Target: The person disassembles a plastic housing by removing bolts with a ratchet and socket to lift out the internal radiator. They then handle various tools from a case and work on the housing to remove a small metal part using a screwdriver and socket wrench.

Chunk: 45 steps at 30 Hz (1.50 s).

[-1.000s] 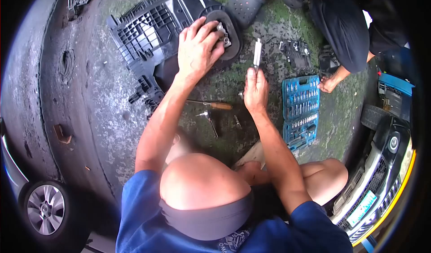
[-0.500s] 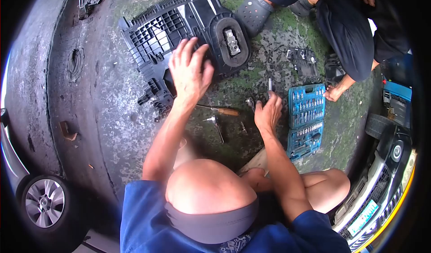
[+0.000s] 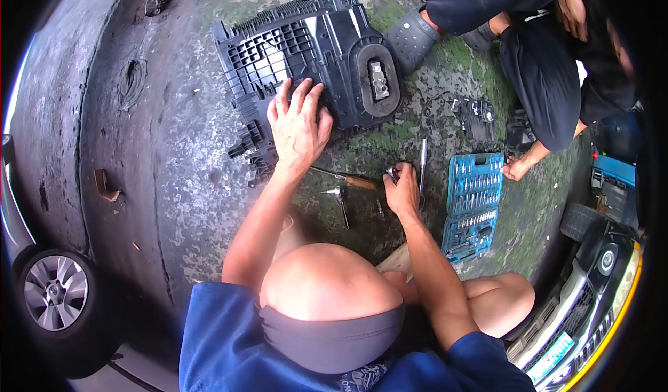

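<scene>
My left hand (image 3: 300, 133) lies with fingers spread on the near edge of a black plastic housing (image 3: 334, 65), which has a ribbed grid and an oval opening. My right hand (image 3: 402, 191) is closed around a ratchet wrench (image 3: 394, 173); only a bit of its shiny head shows between the fingers. Just right of that hand a metal extension bar (image 3: 423, 161) lies on the floor. Left of it are a screwdriver (image 3: 358, 182) with an orange-brown handle, another chrome tool (image 3: 339, 196) and a small metal piece (image 3: 380, 209).
An open blue socket set (image 3: 450, 204) lies to the right. Another person's hand (image 3: 515, 168) touches its edge, and that person's grey clog (image 3: 412, 40) is beside the housing. Black plastic parts (image 3: 474, 117) lie beyond. A car wheel (image 3: 56, 291) stands left, a vehicle front (image 3: 591, 294) right.
My right hand has drawn back toward me and closed on the ratchet wrench beside it. The extension bar now lies uncovered. My left hand has settled on the housing's edge.
</scene>
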Each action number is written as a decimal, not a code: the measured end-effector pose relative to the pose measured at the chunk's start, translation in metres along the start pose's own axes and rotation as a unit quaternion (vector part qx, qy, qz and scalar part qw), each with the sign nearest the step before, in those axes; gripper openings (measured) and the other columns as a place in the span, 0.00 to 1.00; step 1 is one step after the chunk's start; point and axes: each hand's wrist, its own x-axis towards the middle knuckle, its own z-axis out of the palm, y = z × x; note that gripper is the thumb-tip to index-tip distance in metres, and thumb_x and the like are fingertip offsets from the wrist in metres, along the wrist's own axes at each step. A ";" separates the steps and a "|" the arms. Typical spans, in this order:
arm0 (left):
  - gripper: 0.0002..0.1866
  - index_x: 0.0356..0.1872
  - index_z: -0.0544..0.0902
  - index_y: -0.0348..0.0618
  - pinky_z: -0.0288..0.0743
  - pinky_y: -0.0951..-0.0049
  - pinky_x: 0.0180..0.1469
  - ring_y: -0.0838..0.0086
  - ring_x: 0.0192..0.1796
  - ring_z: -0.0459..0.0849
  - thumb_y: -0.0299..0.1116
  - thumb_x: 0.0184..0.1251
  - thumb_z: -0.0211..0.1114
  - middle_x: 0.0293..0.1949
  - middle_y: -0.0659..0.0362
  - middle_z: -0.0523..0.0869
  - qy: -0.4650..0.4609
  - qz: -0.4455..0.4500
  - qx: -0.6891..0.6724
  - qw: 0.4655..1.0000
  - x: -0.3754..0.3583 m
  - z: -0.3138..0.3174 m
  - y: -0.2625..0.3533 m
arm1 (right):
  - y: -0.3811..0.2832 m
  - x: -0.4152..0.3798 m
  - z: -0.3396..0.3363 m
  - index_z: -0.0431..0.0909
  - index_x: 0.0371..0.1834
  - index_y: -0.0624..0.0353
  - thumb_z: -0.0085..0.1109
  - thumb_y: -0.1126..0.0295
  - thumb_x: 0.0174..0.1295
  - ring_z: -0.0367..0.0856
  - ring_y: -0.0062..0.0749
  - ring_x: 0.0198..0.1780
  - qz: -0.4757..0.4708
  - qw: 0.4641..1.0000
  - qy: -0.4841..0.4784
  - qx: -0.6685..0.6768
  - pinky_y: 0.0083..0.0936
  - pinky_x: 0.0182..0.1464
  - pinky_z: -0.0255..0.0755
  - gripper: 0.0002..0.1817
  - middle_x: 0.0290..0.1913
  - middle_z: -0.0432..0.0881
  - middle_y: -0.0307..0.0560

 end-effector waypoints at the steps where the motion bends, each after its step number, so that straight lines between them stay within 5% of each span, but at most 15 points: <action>1: 0.25 0.62 0.82 0.49 0.59 0.50 0.73 0.53 0.75 0.67 0.35 0.61 0.65 0.66 0.58 0.80 0.000 -0.001 -0.002 1.000 0.000 0.000 0.000 | 0.001 0.001 0.001 0.72 0.58 0.58 0.68 0.62 0.63 0.78 0.53 0.61 0.003 1.000 0.003 0.002 0.44 0.62 0.73 0.24 0.56 0.78 0.55; 9: 0.25 0.62 0.82 0.48 0.59 0.49 0.73 0.52 0.75 0.67 0.33 0.60 0.66 0.66 0.57 0.80 0.004 -0.003 -0.022 1.000 0.000 -0.002 -0.001 | 0.004 0.005 0.008 0.73 0.55 0.58 0.71 0.63 0.58 0.81 0.45 0.53 0.008 0.999 0.024 0.021 0.39 0.57 0.75 0.25 0.51 0.80 0.50; 45: 0.25 0.60 0.83 0.50 0.59 0.49 0.73 0.53 0.74 0.68 0.35 0.59 0.68 0.65 0.57 0.80 0.014 -0.005 -0.038 0.999 -0.001 -0.006 -0.004 | 0.010 0.010 0.014 0.74 0.52 0.60 0.72 0.65 0.56 0.82 0.43 0.48 0.003 0.999 0.038 0.004 0.39 0.54 0.75 0.24 0.48 0.79 0.50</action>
